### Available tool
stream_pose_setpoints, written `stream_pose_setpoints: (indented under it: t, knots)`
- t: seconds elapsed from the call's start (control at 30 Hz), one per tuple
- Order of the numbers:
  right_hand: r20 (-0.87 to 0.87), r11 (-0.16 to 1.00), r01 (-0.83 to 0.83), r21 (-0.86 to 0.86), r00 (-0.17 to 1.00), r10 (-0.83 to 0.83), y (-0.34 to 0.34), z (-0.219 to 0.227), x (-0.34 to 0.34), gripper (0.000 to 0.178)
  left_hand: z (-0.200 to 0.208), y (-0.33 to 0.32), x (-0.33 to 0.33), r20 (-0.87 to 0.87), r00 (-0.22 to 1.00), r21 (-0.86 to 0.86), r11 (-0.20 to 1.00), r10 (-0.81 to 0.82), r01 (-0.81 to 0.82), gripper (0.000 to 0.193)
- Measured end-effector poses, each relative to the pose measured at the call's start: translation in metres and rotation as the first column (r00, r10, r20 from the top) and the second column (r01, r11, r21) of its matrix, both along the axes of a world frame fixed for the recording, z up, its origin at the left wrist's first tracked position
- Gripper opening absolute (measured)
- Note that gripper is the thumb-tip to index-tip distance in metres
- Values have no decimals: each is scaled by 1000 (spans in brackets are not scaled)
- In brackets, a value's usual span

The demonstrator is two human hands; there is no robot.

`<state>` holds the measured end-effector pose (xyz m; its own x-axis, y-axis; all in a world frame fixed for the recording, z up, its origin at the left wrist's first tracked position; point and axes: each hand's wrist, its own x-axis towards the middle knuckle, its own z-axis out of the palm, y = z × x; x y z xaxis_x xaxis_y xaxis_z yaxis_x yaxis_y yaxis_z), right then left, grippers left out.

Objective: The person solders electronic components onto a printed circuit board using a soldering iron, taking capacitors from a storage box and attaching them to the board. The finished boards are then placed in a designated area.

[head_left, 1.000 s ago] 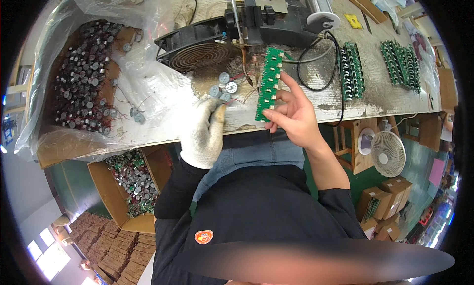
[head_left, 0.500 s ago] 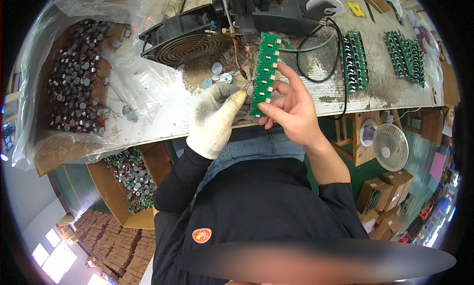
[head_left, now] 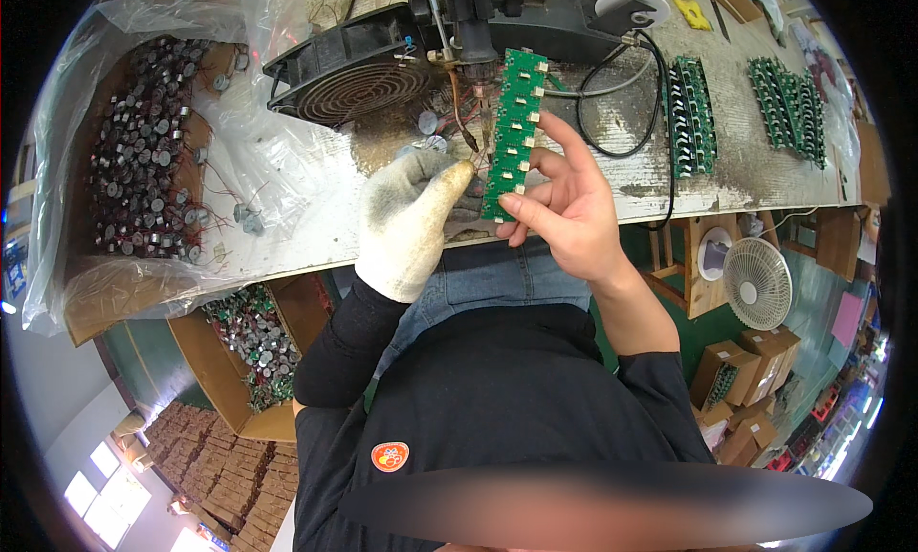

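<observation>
My left hand (head_left: pixel 404 229), in a whitish work glove, is closed with thumb and fingers pinched together. Thin wires (head_left: pixel 480 158) show at its thumb tip, next to the lower edge strip of a green circuit board (head_left: pixel 517 121). That long, narrow board carries a row of white connectors. Bare, my right hand (head_left: pixel 572 208) grips it by its near end and right edge, tilted upright. A soldering iron tip (head_left: pixel 468 136) points down just above my left thumb. Small round motors (head_left: pixel 427 122) lie beyond the glove, partly hidden by it.
A black fan (head_left: pixel 359 85) stands behind my left hand. Many wired motors (head_left: pixel 143 150) fill a plastic-lined box at left. Stacked circuit boards (head_left: pixel 690 117) and more boards (head_left: pixel 786 110) lie at right. A black cable (head_left: pixel 580 121) loops beside my right hand. Below the table edge sits an open carton (head_left: pixel 206 375).
My left hand has shifted slightly left and down, away from the board a little. The board has moved slightly up, still in my right hand.
</observation>
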<state>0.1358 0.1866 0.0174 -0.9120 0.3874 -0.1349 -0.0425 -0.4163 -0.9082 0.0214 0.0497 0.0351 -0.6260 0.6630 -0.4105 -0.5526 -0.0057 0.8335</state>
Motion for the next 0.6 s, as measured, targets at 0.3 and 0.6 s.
stream_pose_setpoints:
  t: [0.3,0.6]
  knots:
    - [15,1000,-17,24,1000,16,-2,-1,3,75,-9,-5,5,-74,997,-43,999,-9,6,19]
    - [29,1000,-17,-7,999,17,-2,-3,4,76,-11,-5,5,-169,986,-54,999,-4,-5,16]
